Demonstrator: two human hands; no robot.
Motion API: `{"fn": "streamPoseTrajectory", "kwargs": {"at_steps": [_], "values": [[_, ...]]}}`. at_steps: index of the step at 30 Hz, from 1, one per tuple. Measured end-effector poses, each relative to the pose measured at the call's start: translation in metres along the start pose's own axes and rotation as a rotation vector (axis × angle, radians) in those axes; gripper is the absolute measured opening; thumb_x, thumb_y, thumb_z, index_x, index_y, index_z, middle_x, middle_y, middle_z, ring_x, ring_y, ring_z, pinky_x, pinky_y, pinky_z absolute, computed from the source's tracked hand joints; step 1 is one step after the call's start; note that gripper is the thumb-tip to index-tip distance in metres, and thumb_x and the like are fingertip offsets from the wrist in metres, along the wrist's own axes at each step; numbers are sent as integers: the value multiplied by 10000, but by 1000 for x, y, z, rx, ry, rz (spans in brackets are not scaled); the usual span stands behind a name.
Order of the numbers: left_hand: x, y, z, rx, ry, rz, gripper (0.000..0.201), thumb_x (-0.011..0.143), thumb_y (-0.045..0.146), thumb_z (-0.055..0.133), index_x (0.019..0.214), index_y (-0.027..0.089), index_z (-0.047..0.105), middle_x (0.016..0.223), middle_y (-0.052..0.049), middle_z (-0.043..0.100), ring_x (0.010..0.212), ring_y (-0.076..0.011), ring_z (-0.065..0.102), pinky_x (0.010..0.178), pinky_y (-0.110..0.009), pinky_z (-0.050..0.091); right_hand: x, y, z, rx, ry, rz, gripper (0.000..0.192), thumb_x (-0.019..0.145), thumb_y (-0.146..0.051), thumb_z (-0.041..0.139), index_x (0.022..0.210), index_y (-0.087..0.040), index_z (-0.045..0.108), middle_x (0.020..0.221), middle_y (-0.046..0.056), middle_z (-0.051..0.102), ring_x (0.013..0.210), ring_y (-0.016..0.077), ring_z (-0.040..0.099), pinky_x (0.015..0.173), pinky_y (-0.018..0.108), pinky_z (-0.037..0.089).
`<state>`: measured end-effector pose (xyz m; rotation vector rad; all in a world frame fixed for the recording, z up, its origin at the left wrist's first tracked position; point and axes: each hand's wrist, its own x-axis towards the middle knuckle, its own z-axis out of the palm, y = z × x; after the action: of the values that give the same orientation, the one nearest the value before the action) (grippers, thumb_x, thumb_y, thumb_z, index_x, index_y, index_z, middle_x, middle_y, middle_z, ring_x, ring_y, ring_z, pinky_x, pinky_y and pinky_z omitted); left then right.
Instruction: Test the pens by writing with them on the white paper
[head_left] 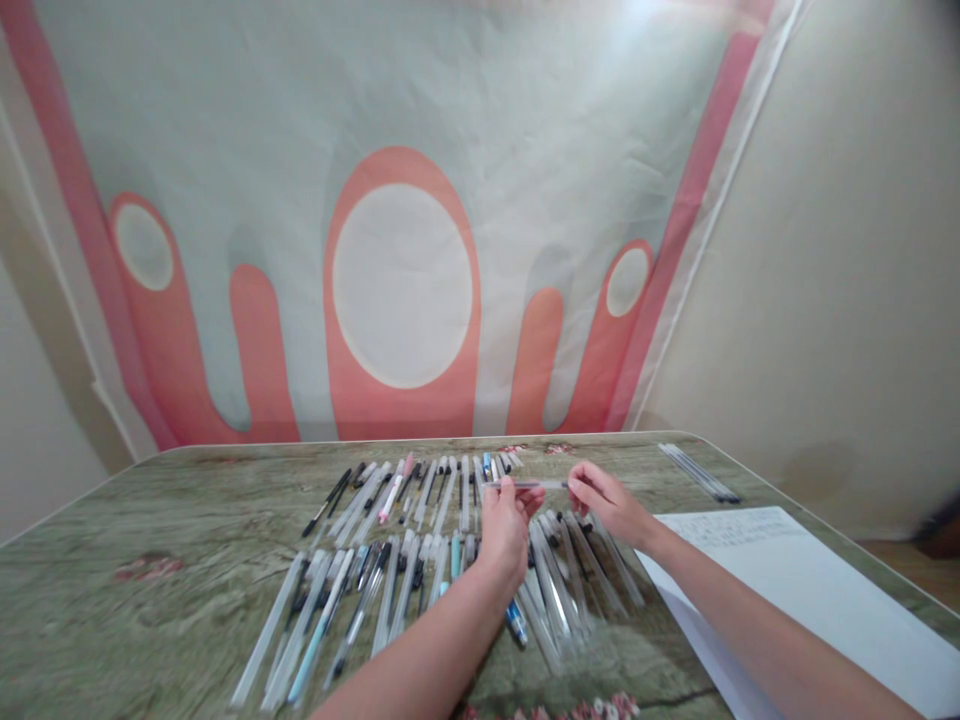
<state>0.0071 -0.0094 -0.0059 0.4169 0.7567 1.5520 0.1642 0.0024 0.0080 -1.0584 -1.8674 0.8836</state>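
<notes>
A slim, pale pen (553,485) lies level in the air between my two hands, above the rows of pens. My left hand (508,520) is closed round its left end, with some fingers curled under it. At the other end, my right hand (600,495) pinches the tip between thumb and fingers. Beneath and around them, many clear-barrelled pens (551,575) lie in a near row, partly hidden by my left forearm. A second row of pens (427,490) runs farther back, with a pink-and-white pen (391,497) among them.
A sheet of white paper (810,590) with faint writing lies at the right, under my right forearm. Several thin refills or pens (697,473) are bunched at the back right of the wood-patterned table (187,620). A printed cloth (405,80) hangs behind the table.
</notes>
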Motion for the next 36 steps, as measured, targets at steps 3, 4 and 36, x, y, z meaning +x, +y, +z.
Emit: {"fn": "streamPoseTrajectory", "kwargs": {"at_steps": [3, 4, 36], "values": [[0, 0, -1, 7, -2, 5, 88, 863, 208, 404, 790, 166, 427, 682, -49, 619, 596, -124, 612, 666, -273, 489, 0, 1, 2, -83, 0, -23, 300, 849, -441, 398, 727, -188, 504, 620, -16, 552, 557, 115, 511, 555, 235, 422], [0, -1, -1, 10, -4, 8, 87, 863, 210, 403, 790, 168, 424, 682, -47, 618, 597, -124, 612, 666, -273, 488, 1, 2, 3, -85, -4, -17, 318, 854, -441, 388, 705, -186, 506, 604, -15, 553, 543, 114, 509, 552, 237, 419], [-4, 2, 0, 62, -106, 76, 138, 826, 302, 476, 803, 177, 423, 702, -23, 627, 608, -122, 607, 668, -281, 473, 3, 2, 7, 185, 9, 97, 360, 820, -501, 424, 657, -185, 477, 548, -32, 521, 491, 109, 506, 489, 238, 419]]}}
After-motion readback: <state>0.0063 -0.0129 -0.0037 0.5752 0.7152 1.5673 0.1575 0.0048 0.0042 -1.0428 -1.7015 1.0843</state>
